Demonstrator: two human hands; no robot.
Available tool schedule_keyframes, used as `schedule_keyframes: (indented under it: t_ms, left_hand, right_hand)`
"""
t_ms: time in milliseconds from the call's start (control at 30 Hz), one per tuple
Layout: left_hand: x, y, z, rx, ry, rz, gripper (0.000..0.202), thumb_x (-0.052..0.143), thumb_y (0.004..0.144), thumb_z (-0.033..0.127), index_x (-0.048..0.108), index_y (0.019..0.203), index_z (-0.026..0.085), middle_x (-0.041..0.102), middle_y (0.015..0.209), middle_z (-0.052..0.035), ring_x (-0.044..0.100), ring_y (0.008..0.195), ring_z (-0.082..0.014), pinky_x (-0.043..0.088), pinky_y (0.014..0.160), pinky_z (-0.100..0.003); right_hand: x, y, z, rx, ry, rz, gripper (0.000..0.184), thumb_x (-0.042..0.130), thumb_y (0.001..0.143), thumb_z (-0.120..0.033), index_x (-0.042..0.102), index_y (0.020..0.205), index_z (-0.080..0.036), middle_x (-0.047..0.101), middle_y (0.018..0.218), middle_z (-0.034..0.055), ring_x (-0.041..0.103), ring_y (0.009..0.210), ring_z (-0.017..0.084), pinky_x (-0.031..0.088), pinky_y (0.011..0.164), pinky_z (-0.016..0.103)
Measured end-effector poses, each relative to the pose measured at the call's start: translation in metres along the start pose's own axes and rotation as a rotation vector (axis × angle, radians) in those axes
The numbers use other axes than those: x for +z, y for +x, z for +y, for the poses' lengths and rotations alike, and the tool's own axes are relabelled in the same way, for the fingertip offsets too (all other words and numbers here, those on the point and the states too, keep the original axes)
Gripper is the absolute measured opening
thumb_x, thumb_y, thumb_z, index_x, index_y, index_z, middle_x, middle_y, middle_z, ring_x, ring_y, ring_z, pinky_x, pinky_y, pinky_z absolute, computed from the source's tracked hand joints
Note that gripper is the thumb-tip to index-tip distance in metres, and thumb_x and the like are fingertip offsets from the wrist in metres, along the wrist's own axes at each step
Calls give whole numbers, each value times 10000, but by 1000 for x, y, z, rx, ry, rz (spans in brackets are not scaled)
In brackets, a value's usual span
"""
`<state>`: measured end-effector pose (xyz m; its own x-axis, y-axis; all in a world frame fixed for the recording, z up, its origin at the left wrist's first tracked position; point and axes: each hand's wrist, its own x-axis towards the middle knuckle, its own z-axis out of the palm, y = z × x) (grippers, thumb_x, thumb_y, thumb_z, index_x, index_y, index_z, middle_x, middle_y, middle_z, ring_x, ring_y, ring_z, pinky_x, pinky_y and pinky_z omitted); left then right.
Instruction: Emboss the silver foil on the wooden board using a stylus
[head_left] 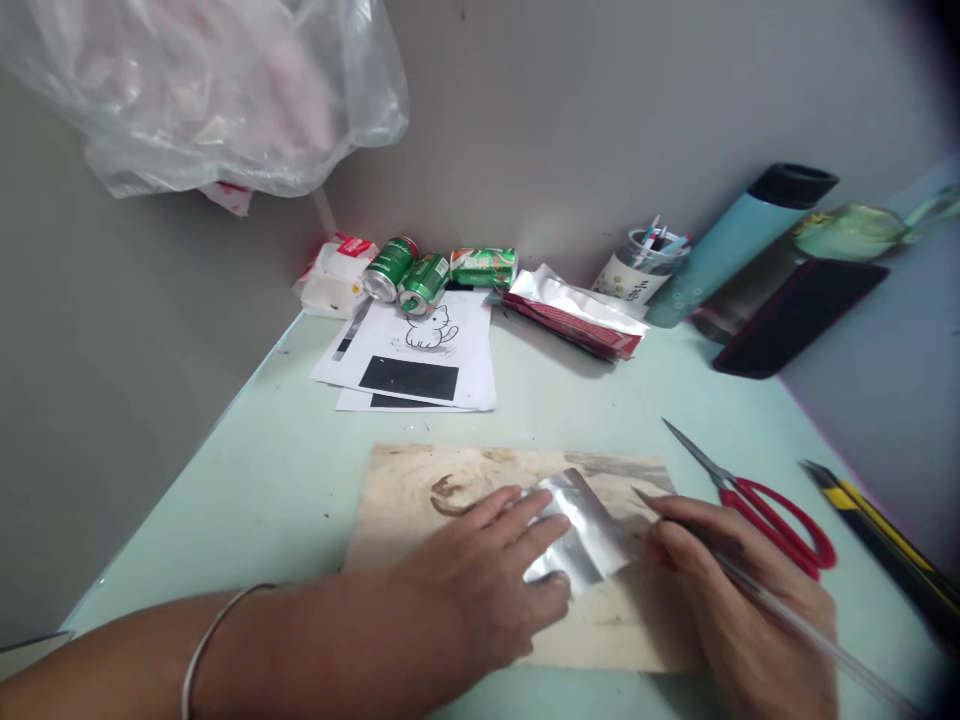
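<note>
My left hand (499,565) lies with its fingers spread over a shiny silver metal sheet (581,525), pressing it down; part of the sheet is hidden under the fingers. Beneath both is a pale wooden board (405,465) with a dark knot. Just right of the sheet, my right hand (739,590) is closed around a slim pen-like tool (780,605). The tool has a dark pointed tip and a long thin shaft that slants back to the lower right. Its tip is above the board, apart from the sheet.
Red-handled scissors (776,515) and a yellow-black utility knife (885,530) lie at the right. Behind are printed sheets (472,350), green cans (424,283), a foil packet (574,315), a pen cup (637,270), bottles (739,240) and a phone (799,318). A plastic bag (247,110) hangs upper left.
</note>
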<state>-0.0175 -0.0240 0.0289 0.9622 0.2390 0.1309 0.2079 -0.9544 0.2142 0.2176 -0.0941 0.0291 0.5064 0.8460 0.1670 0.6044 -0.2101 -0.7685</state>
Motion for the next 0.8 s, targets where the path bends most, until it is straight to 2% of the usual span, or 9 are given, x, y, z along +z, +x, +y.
schedule_keyframes:
  t_ms: [67, 167, 233, 300, 433, 567, 667, 800]
  left_hand:
    - [1, -4, 1, -6, 27, 46, 214, 555, 1022, 217, 610, 1209, 130, 473, 1504, -167, 339, 1461, -326, 284, 1172, -471]
    - [5, -9, 7, -51, 65, 36, 192, 572, 1008, 191, 620, 1182, 127, 568, 1389, -145, 502, 1299, -276, 396, 1073, -394]
    - [8, -9, 13, -60, 98, -12, 222, 599, 982, 163, 615, 1198, 114, 630, 1266, -140, 587, 1114, -242, 457, 963, -363]
    - [8, -9, 18, -46, 135, -54, 243, 591, 976, 162, 616, 1207, 93, 645, 1216, -153, 600, 1023, -239, 475, 884, -356]
    - [7, -9, 26, -60, 170, -58, 247, 523, 1000, 187, 640, 1190, 81, 639, 1260, -177, 596, 1036, -264, 459, 848, -365]
    - [5, -11, 29, -77, 199, -36, 276, 484, 1015, 198, 640, 1212, 85, 654, 1261, -166, 595, 1068, -263, 423, 918, -373]
    - [6, -12, 31, -74, 262, 17, 313, 426, 1033, 200, 632, 1234, 78, 657, 1271, -163, 593, 1121, -272, 403, 959, -377]
    - [13, -13, 33, -77, 288, 65, 316, 407, 1043, 239, 619, 1241, 113, 676, 1241, -171, 621, 1120, -305, 410, 933, -418]
  right_hand:
    - [0, 2, 3, -19, -28, -8, 280, 660, 842, -506, 755, 897, -248, 774, 738, 36, 729, 661, 225, 579, 604, 292]
    - [4, 3, 10, -92, -22, -80, 276, 665, 865, -482, 742, 987, -247, 806, 970, 56, 756, 862, 250, 599, 752, 313]
    - [8, 4, 13, -145, 5, -155, 292, 694, 854, -452, 707, 1064, -249, 788, 1022, 52, 749, 875, 238, 601, 758, 303]
    - [12, 5, 14, -184, -6, -220, 295, 715, 845, -422, 677, 1082, -250, 762, 942, 34, 730, 785, 211, 593, 701, 283]
    - [17, 5, 14, -280, -152, -256, 210, 676, 881, -373, 651, 1046, -246, 684, 835, 18, 663, 686, 190, 553, 647, 293]
    - [19, 4, 18, -402, -225, -274, 200, 604, 935, -333, 606, 1109, -235, 655, 921, 54, 649, 822, 232, 529, 739, 355]
    - [18, 5, 20, -411, -239, -285, 200, 604, 938, -332, 589, 1107, -228, 628, 904, 54, 633, 842, 245, 512, 746, 366]
    - [16, 7, 20, -362, -234, -318, 183, 604, 938, -335, 589, 1090, -236, 628, 894, 43, 636, 803, 229, 506, 713, 345]
